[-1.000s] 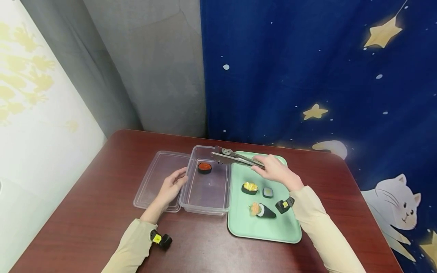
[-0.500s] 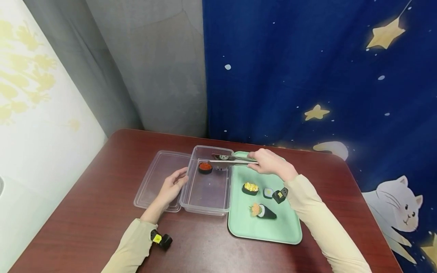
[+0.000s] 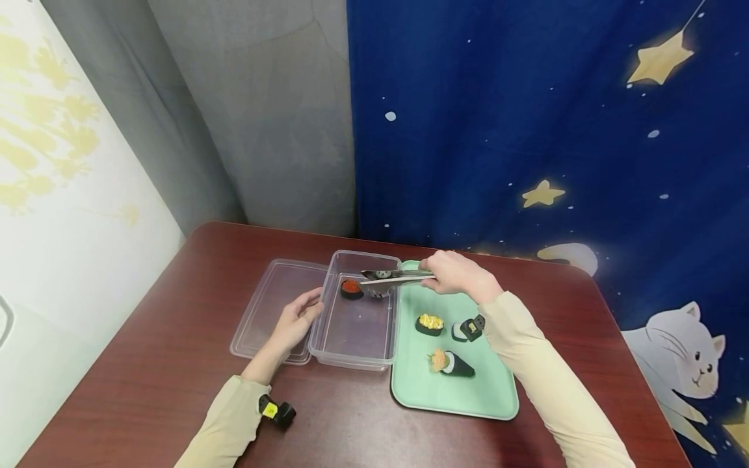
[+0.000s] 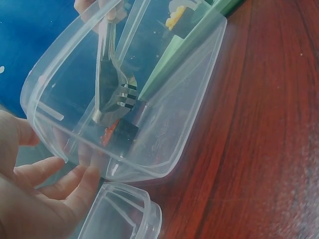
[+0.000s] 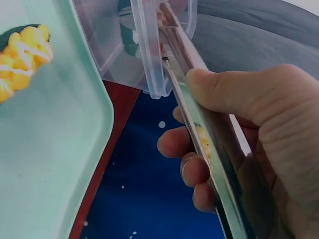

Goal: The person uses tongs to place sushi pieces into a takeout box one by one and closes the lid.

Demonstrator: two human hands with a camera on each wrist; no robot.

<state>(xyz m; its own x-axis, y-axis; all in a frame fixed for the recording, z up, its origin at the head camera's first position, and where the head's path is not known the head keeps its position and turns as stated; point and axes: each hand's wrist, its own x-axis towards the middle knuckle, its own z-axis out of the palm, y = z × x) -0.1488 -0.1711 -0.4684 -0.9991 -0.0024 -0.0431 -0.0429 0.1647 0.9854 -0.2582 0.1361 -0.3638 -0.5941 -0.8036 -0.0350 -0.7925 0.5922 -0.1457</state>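
My right hand grips metal tongs by the handles, with their heads inside a clear plastic box. Beside the tong tips sits a black-wrapped sushi piece topped with red roe; whether the tips touch it I cannot tell. Glare and the clear wall obscure what lies between the tong heads. At the box's left side, my left hand touches the wall with loosely extended fingers. To the right, a mint-green tray carries a yellow-topped sushi, a hand roll and a small roll, partly hidden by the wrist camera.
A clear lid lies left of the box, under the left forearm. The tray stands against the box's right side on the dark red table. A blue star-printed curtain hangs behind the table's far edge.
My right hand has moved left and turned, bringing the tongs lower into the box, closer to the roe sushi. My left hand stays in place at the box.
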